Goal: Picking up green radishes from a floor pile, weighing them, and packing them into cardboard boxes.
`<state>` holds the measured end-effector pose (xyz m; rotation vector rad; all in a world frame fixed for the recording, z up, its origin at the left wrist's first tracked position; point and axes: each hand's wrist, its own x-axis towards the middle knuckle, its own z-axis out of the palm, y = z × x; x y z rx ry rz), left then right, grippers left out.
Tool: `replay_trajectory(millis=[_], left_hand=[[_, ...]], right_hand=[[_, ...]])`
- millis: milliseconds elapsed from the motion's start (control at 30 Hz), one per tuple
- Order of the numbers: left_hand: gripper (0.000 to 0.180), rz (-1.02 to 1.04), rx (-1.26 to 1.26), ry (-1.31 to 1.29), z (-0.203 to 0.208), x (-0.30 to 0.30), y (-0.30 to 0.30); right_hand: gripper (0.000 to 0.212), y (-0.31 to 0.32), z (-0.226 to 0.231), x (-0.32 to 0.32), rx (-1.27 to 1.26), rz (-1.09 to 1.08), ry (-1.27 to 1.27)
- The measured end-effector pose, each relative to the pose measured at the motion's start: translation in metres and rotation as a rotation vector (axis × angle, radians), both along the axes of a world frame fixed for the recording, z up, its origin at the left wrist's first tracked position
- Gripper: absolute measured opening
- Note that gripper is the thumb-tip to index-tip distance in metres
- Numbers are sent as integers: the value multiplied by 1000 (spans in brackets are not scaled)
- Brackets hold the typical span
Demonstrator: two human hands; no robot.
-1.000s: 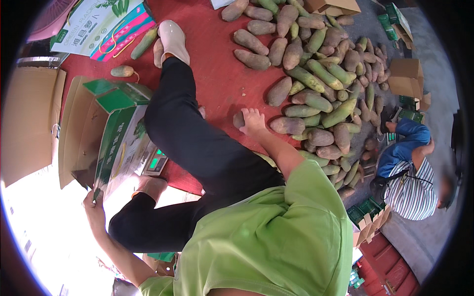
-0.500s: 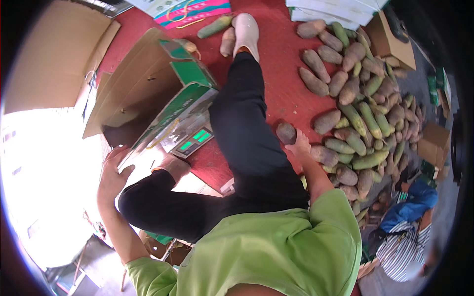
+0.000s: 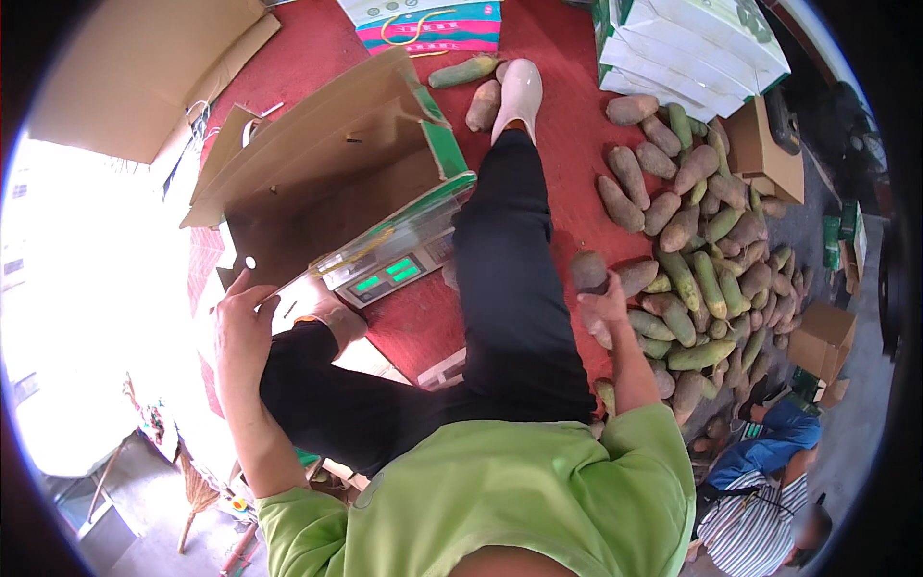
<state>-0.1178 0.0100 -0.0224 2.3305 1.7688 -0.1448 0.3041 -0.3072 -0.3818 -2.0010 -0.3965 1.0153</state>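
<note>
Scale display (image 3: 402, 270), pink-blue bag (image 3: 452, 35): markings too small to read.

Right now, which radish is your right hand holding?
The dark-ended radish, just left of the piled radishes. Only this one is gripped by the right hand.

The left hand (image 3: 244, 322) reaches forward, its fingers (image 3: 237, 283) bent and thumb (image 3: 267, 306) apart. The right hand (image 3: 606, 307) curls in a grip, forearm (image 3: 632, 373) stretched forward.
</note>
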Motion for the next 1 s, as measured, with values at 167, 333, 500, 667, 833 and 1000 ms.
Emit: replay_trajectory(millis=[167, 333, 500, 667, 833, 1000], left_hand=[[15, 99, -20, -30, 3, 6, -8], [17, 55, -2, -95, -4, -2, -12], [23, -23, 55, -106, -11, -12, -13], [24, -19, 1, -114, -5, -20, -16], [20, -93, 93, -104, -9, -9, -11], [20, -129, 93, -86, -12, -14, -15]], right_hand=[[79, 86, 160, 33, 140, 81, -254], [84, 174, 316, 23, 353, 253, -395], [77, 261, 428, -56, 598, 719, -683], [63, 355, 411, -159, 540, 1270, -878], [60, 410, 348, -244, -116, 1709, -915], [58, 436, 269, -300, -381, 1947, -879]])
